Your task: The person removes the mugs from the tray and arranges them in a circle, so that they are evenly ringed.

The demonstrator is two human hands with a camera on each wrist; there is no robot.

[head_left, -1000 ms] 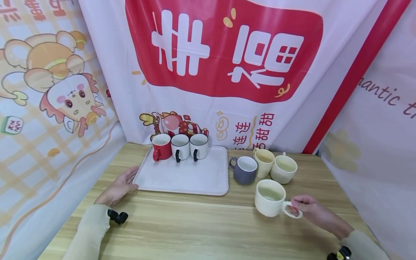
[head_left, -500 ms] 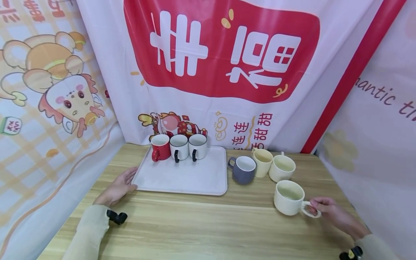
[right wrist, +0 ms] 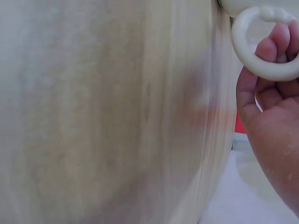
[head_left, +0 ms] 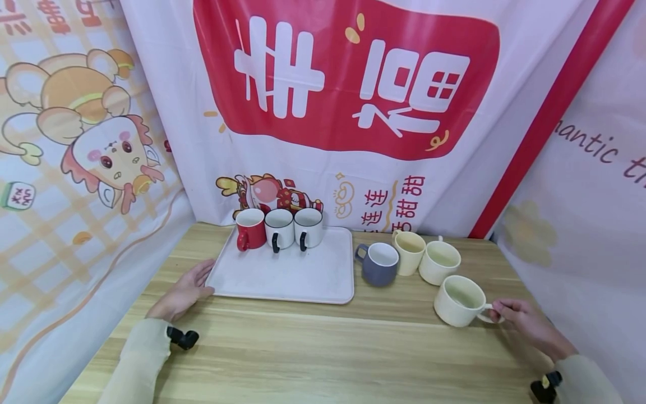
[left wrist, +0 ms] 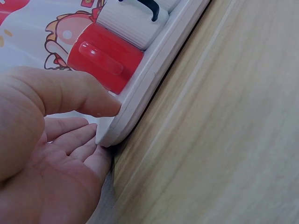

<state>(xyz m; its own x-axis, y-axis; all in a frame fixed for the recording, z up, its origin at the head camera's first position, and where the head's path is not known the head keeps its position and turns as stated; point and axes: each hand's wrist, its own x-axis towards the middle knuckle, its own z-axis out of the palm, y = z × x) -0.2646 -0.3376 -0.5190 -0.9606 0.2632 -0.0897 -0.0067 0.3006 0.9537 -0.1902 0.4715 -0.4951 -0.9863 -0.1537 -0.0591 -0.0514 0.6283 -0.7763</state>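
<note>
A cream mug [head_left: 459, 302] is at the right of the table, in front of the other mugs. My right hand [head_left: 527, 322] grips its handle from the right; in the right wrist view the fingertips pass through the handle ring [right wrist: 243, 44]. Whether the mug's base touches the table I cannot tell. My left hand [head_left: 184, 289] holds the left front corner of a white tray [head_left: 287, 278]. In the left wrist view the thumb [left wrist: 100, 100] lies on the rim, and the other fingers lie along the outer side, their tips partly hidden. A red mug [head_left: 250, 230] and two white mugs [head_left: 280, 230] stand at the tray's back.
Right of the tray stand a grey-blue mug [head_left: 379, 265], a pale yellow mug [head_left: 411, 255] and a pale green-cream mug [head_left: 439, 264], close together. A printed cloth [head_left: 348, 191] hangs behind the wooden table [head_left: 303, 359], with more cloth at both sides.
My right hand has carried the cream mug rightward, then slightly backward toward the pale green-cream mug, its handle turning more to the right. The left hand and tray have stayed put.
</note>
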